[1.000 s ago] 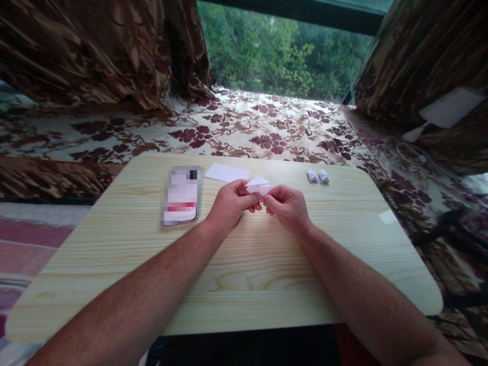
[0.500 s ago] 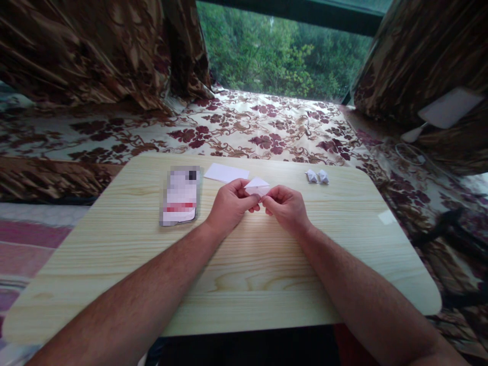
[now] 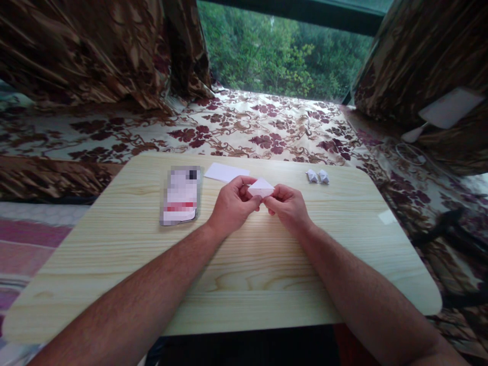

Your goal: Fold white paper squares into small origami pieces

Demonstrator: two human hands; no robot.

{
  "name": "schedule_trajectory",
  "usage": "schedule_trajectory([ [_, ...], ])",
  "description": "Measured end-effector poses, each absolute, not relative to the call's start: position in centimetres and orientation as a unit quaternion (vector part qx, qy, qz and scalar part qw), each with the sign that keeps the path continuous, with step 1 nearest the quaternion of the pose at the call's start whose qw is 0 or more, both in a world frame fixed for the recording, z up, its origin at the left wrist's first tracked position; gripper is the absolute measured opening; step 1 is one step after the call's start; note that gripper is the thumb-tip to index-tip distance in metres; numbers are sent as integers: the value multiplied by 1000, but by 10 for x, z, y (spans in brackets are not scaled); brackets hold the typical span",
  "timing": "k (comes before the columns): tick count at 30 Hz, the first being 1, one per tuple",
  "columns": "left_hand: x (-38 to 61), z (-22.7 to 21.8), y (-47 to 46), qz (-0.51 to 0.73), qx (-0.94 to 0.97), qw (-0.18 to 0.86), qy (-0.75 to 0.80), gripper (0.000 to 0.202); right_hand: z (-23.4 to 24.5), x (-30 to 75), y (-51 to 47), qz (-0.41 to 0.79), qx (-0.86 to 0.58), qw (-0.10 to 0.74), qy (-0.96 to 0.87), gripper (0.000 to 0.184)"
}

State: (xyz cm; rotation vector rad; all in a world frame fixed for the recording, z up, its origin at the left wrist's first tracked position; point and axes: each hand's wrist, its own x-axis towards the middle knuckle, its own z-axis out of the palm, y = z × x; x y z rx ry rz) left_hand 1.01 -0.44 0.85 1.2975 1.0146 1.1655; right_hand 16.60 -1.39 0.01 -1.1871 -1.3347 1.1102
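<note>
Both my hands meet over the middle of a light wooden table (image 3: 244, 274). Between them is a small folded white paper piece (image 3: 261, 186) with a pointed top. My left hand (image 3: 233, 204) pinches its left side, fingers curled shut. My right hand (image 3: 288, 205) pinches its right side, fingers also closed. The lower part of the paper is hidden behind my fingers. A flat white paper sheet (image 3: 224, 172) lies on the table just behind my left hand.
A phone (image 3: 180, 195) lies face up to the left of my hands. Two small folded paper shapes (image 3: 317, 176) sit near the far right of the table. Floral cloth, curtains and a window with green trees lie beyond the table.
The folded paper has shifted slightly right and its triangular top now shows more squarely. My fingers have closed in tighter on it. Forearms stay in place.
</note>
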Motion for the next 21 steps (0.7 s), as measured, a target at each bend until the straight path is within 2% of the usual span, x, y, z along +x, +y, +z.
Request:
schedule_trajectory([
  [21, 9, 4, -3, 474, 573, 520, 419, 40, 0, 165, -14, 455, -490, 505, -547, 13],
])
